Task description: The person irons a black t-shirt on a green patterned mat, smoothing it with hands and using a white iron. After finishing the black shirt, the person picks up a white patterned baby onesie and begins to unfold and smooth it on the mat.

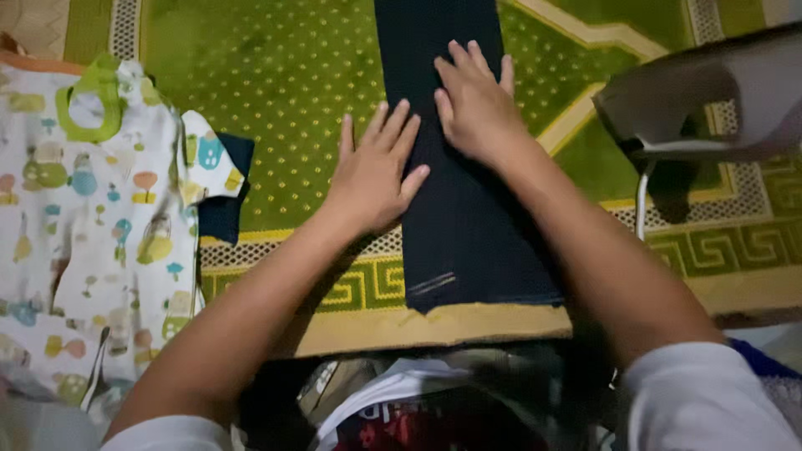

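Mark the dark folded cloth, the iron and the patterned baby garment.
dark folded cloth (468, 225), head view, bare middle below the hands
iron (710, 104), head view, side of its body
patterned baby garment (92, 225), head view, middle of the printed front

Green patterned rug (284, 75) under dim light.
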